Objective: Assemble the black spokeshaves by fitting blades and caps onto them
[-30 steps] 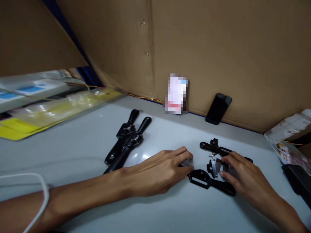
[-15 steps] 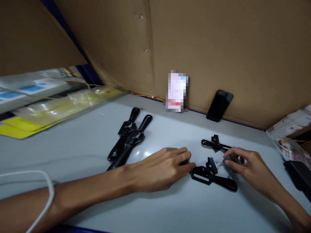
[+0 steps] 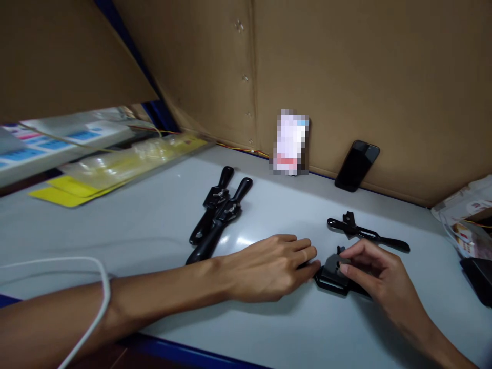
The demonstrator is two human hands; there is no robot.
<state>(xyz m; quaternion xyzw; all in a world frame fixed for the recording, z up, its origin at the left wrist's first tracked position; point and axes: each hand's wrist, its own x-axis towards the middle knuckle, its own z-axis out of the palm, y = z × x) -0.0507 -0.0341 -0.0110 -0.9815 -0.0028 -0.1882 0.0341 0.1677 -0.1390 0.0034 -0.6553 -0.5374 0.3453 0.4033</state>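
Observation:
A black two-handled hand tool (image 3: 331, 277) lies on the grey table (image 3: 154, 225) in front of me. My left hand (image 3: 269, 266) rests over its left handle, fingers curled down on it. My right hand (image 3: 371, 269) pinches a small black part against the middle of the tool; its right handle is hidden under that hand. A second black tool (image 3: 365, 234) of the same kind lies just behind, untouched. Two more black tools (image 3: 219, 212) lie side by side at the centre left.
Cardboard walls (image 3: 346, 77) close off the back and left. A dark phone (image 3: 356, 165) and a blurred card (image 3: 292, 142) lean against the back wall. Yellow and clear plastic bags (image 3: 115, 166) lie at left, packets (image 3: 467, 215) at right. A white cable (image 3: 92, 302) crosses my left arm.
My right hand has picked a small black part off the table and brought it onto the tool's middle. The loose shiny pieces beside the tool are no longer visible. The left hand has stayed on the handle.

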